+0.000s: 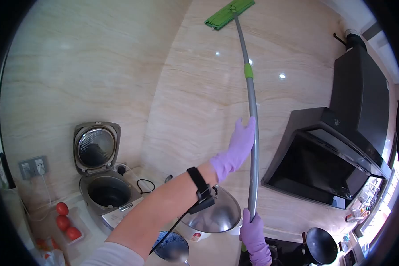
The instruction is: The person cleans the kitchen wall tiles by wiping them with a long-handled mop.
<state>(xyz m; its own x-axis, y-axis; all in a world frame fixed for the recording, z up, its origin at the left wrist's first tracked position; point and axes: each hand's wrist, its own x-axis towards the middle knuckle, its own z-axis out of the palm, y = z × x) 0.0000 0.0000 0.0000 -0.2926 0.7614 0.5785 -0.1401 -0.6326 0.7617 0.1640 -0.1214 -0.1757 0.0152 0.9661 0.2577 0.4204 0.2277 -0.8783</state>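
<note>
A long grey mop pole point(253, 146) with a green joint rises up the marbled wall. Its flat green mop head point(229, 14) lies against the wall near the top. My left hand point(242, 139), in a purple glove, is at the pole's middle, thumb apart and fingers extended along the pole's left side. Lower down, my right hand point(254, 236), also gloved in purple, is wrapped round the pole near its bottom end. A black strap with a device and cable is on my left wrist.
An open rice cooker point(108, 193), red tomatoes point(63, 222), a glass-lidded pot point(215, 213) and a dark bowl point(172, 246) stand on the counter. A black range hood point(321, 164) juts out at the right above a wok point(321, 246). A wall socket point(33, 167) is at the left.
</note>
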